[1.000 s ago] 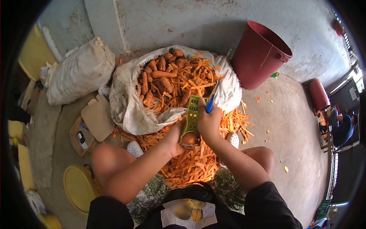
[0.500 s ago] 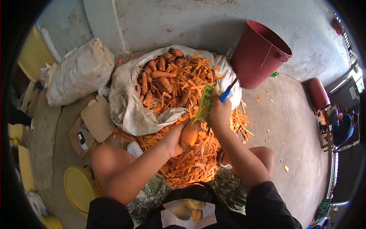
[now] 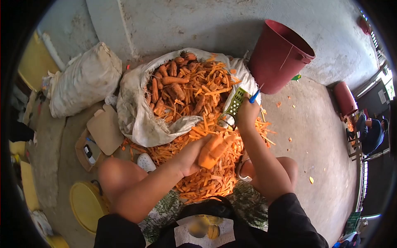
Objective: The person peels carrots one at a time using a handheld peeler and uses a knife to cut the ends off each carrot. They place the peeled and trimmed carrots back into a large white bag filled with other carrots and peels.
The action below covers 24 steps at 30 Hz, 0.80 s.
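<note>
My left hand (image 3: 193, 155) is closed around a stubby, peeled carrot (image 3: 212, 153), held above a heap of orange peelings (image 3: 206, 182). My right hand (image 3: 247, 115) grips a green peeler (image 3: 236, 101) with a perforated handle, its head pointing down and toward the left. A knife with a blue handle (image 3: 254, 97) is in the same hand, its thin blade sticking out up and to the right. The peeler is apart from the carrot. Just beyond both hands lies an open white sack (image 3: 134, 107) with unpeeled carrots (image 3: 177, 79) and orange strips.
A dark red bucket (image 3: 275, 58) stands against the wall, right of the sack. At left are a stuffed white sack (image 3: 87, 80), an open cardboard box (image 3: 105, 128) and a yellow-lidded bucket (image 3: 87, 206). Another person (image 3: 372, 134) sits at far right.
My right hand has moved the peeler up and right, away from the carrot. The carrot has been turned in my left hand, and its peeled side shows more.
</note>
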Each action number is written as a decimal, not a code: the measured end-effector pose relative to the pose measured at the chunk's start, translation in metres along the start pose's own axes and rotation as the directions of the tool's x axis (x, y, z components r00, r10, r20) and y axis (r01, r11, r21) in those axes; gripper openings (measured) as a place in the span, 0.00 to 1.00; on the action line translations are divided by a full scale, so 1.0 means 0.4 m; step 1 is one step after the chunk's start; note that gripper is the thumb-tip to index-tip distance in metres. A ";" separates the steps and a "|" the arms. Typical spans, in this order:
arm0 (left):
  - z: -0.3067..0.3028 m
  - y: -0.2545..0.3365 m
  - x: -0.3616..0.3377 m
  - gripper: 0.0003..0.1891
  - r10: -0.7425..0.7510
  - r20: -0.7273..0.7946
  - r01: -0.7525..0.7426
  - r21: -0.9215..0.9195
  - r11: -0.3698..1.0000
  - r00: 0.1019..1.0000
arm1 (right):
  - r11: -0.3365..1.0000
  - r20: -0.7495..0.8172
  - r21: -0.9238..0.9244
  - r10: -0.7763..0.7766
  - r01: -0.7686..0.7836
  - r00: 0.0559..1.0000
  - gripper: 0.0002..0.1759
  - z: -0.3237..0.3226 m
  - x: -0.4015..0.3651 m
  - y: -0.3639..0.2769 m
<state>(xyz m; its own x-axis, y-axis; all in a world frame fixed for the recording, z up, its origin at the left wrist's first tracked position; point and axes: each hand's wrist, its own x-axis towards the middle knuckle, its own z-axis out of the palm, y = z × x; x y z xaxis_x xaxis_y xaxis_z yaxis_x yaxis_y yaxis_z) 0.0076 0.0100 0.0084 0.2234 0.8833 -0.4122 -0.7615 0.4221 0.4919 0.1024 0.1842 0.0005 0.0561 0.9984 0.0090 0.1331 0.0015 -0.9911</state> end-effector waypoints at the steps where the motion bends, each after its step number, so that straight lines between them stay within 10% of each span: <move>1: 0.002 0.009 -0.005 0.19 0.033 0.045 -0.030 -0.060 0.998 0.998 | 0.998 0.030 0.061 -0.014 0.013 0.999 0.18 0.000 0.004 0.002; 14: -0.027 0.022 0.036 0.19 -0.016 -0.173 -0.001 -0.096 0.995 0.985 | 0.917 0.277 0.305 0.174 -0.258 0.945 0.15 0.030 -0.088 -0.049; 21: -0.043 0.010 0.054 0.16 0.052 0.006 -0.051 -0.123 0.991 0.999 | 0.993 0.328 0.112 -0.061 0.025 0.943 0.14 0.027 -0.166 -0.058; 24: -0.033 0.009 0.059 0.15 0.001 -0.147 -0.017 -0.113 0.993 0.989 | 0.990 0.332 0.089 -0.129 0.105 0.934 0.14 0.024 -0.173 -0.060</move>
<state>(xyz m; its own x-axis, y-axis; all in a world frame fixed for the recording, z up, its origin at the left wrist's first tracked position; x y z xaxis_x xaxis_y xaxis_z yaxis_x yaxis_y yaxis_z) 0.0021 0.0297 -0.0097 0.1308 0.8438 -0.5205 -0.8293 0.3808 0.4089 0.0858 0.1155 0.0225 -0.2930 0.9516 0.0924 0.0499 0.1117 -0.9925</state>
